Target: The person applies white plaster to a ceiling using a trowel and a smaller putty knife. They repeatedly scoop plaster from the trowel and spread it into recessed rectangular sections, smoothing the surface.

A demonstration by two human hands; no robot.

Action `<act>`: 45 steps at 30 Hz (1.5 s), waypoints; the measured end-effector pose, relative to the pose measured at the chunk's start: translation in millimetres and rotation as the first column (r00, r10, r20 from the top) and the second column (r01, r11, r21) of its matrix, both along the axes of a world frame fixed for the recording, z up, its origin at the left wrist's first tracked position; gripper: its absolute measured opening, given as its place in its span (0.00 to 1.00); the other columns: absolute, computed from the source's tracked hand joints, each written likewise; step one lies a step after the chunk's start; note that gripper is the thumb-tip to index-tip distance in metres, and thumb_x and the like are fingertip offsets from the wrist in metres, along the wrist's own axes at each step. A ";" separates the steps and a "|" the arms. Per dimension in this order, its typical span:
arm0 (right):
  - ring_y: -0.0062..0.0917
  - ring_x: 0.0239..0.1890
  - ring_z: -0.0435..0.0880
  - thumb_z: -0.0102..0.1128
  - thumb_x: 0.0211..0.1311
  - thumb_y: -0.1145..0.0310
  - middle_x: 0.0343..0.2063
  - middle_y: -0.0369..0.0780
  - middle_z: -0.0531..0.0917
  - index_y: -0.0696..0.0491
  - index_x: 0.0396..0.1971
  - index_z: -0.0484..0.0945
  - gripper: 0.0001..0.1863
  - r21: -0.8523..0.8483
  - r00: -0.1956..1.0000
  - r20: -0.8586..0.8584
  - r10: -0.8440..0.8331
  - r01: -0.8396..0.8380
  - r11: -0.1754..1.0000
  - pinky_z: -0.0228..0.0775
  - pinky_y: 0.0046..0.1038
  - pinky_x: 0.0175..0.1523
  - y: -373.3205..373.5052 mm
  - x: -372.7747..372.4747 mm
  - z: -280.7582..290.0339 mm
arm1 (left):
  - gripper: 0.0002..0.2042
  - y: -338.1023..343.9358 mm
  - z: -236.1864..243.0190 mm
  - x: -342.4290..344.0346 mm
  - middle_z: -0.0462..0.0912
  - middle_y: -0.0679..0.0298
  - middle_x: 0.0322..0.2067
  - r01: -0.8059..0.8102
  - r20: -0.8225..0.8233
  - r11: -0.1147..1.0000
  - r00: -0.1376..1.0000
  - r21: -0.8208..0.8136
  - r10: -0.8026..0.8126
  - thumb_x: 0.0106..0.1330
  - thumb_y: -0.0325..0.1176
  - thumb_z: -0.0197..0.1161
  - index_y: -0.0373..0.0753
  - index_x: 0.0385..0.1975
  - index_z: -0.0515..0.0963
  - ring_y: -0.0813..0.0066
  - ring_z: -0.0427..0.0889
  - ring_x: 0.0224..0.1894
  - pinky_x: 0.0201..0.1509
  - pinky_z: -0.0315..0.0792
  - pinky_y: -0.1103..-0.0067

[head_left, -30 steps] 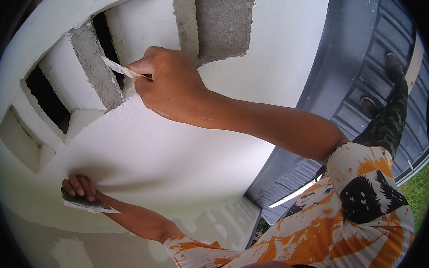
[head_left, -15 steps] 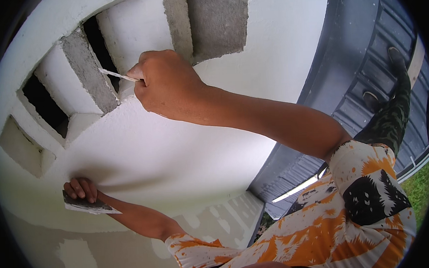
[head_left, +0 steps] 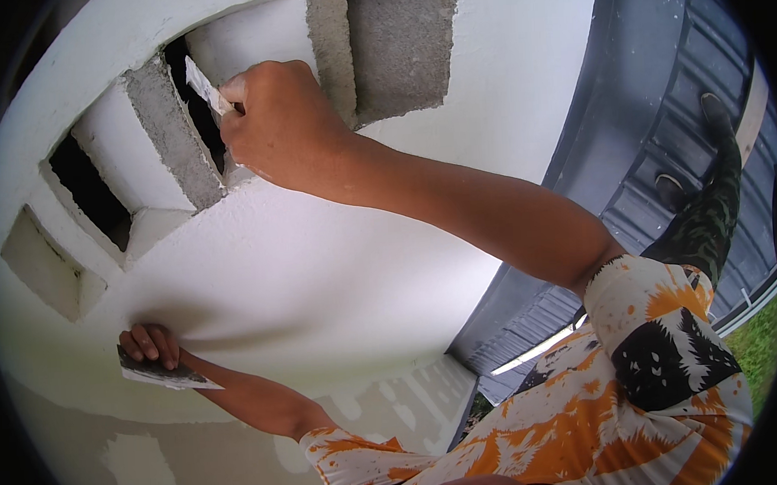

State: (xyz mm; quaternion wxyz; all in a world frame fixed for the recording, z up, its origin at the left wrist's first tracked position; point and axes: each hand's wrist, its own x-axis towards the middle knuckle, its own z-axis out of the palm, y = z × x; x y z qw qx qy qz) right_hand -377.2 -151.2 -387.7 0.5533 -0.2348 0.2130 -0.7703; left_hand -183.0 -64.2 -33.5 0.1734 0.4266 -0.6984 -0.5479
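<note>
My right hand (head_left: 288,130) is closed around a small putty knife (head_left: 201,82), whose flat blade is coated with white filler. It is raised in front of a dark slot (head_left: 193,104) in the white wall, beside a strip of bare grey concrete (head_left: 171,131). I cannot tell whether the blade touches the wall. Lower down at the left, my left hand (head_left: 153,341) grips a wide filling knife (head_left: 164,372). That blade is dark, with white filler along its edge. My left fingers curl over its top side; the thumb is hidden.
Recessed openings run along the wall, including another dark slot (head_left: 91,190) and a rough grey recess (head_left: 402,47). Patches of filler (head_left: 138,470) mark the lower wall. To the right lie dark ribbed metal sheets (head_left: 662,144), with my feet on them, and grass (head_left: 757,339) beyond.
My right hand has moved slightly up and left. The small putty knife has turned, so its flat face shows instead of its thin edge. My left hand has barely shifted.
</note>
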 end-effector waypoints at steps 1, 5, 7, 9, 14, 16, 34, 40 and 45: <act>0.27 0.16 0.76 0.54 0.57 0.81 0.12 0.46 0.75 0.63 0.12 0.69 0.14 0.012 0.976 0.067 0.207 -0.208 0.978 0.72 0.31 0.25 -1.9 -4.8 -1.2 | 0.11 0.7 1.5 1.6 0.73 0.48 0.32 0.000 0.003 1.000 1.000 -0.001 0.000 0.73 0.35 0.54 0.33 0.33 0.67 0.64 0.76 0.20 0.16 0.69 0.74; 0.42 0.19 0.80 0.56 0.55 0.80 0.14 0.53 0.76 0.65 0.17 0.73 0.09 -0.048 0.996 0.041 -0.084 0.086 0.995 0.73 0.38 0.27 -4.8 13.5 3.9 | 0.10 -3.6 2.5 -3.3 0.73 0.47 0.32 0.015 0.011 1.000 1.000 0.015 -0.015 0.73 0.35 0.53 0.34 0.33 0.67 0.63 0.77 0.20 0.16 0.69 0.75; 0.41 0.19 0.80 0.56 0.55 0.80 0.16 0.55 0.76 0.65 0.17 0.74 0.09 -0.034 0.966 -0.010 -0.259 0.258 0.965 0.72 0.37 0.26 6.7 30.8 2.9 | 0.10 -6.0 2.2 -1.2 0.73 0.47 0.32 0.031 -0.004 0.999 1.000 0.025 -0.031 0.73 0.34 0.53 0.34 0.33 0.67 0.63 0.77 0.20 0.17 0.69 0.74; 0.41 0.22 0.81 0.56 0.57 0.79 0.20 0.55 0.77 0.66 0.21 0.77 0.07 0.002 0.990 -0.086 -0.113 0.114 0.994 0.74 0.37 0.29 7.3 25.9 -2.5 | 0.10 -2.2 3.1 4.2 0.73 0.47 0.32 0.024 -0.006 0.999 1.000 0.026 -0.024 0.73 0.35 0.53 0.33 0.34 0.67 0.63 0.77 0.20 0.17 0.69 0.74; 0.34 0.26 0.83 0.58 0.59 0.80 0.33 0.49 0.81 0.65 0.49 0.81 0.17 -0.023 0.981 -0.026 -0.194 0.194 0.981 0.79 0.32 0.35 -8.9 23.9 8.0 | 0.11 -2.4 -0.1 -3.2 0.73 0.47 0.33 0.009 0.001 1.000 1.000 -0.005 -0.009 0.73 0.36 0.53 0.34 0.33 0.67 0.63 0.76 0.20 0.19 0.70 0.73; 0.36 0.32 0.83 0.56 0.61 0.78 0.35 0.50 0.80 0.66 0.47 0.80 0.15 -0.088 0.979 -0.158 -0.132 0.119 0.989 0.78 0.34 0.40 1.2 30.9 5.6 | 0.11 -4.3 0.3 -4.9 0.73 0.47 0.33 0.011 0.000 1.000 1.000 0.006 -0.011 0.73 0.36 0.53 0.34 0.34 0.67 0.63 0.76 0.20 0.19 0.70 0.74; 0.43 0.33 0.82 0.58 0.55 0.80 0.36 0.54 0.77 0.71 0.40 0.76 0.13 0.064 0.983 -0.130 -0.126 0.135 0.989 0.79 0.37 0.40 22.9 15.9 10.0 | 0.13 -2.6 3.9 2.0 0.73 0.46 0.33 0.024 -0.001 0.999 1.000 0.037 -0.024 0.75 0.38 0.50 0.32 0.35 0.68 0.61 0.75 0.20 0.18 0.70 0.73; 0.45 0.37 0.81 0.54 0.58 0.80 0.33 0.56 0.77 0.70 0.34 0.78 0.08 0.009 0.989 0.147 0.008 -0.009 1.000 0.74 0.42 0.41 -0.9 17.4 12.3 | 0.13 -3.8 6.2 5.1 0.72 0.46 0.34 0.056 0.009 0.998 0.998 0.037 -0.056 0.75 0.38 0.48 0.32 0.34 0.67 0.60 0.75 0.21 0.20 0.71 0.72; 0.31 0.14 0.72 0.51 0.57 0.83 0.18 0.48 0.75 0.67 0.26 0.76 0.04 -0.059 0.922 -0.036 -0.387 0.384 0.921 0.68 0.32 0.21 -7.0 36.9 18.2 | 0.13 -5.3 6.0 -0.4 0.72 0.46 0.34 0.050 0.022 0.999 0.998 0.020 -0.051 0.75 0.38 0.49 0.32 0.34 0.67 0.61 0.76 0.21 0.21 0.72 0.72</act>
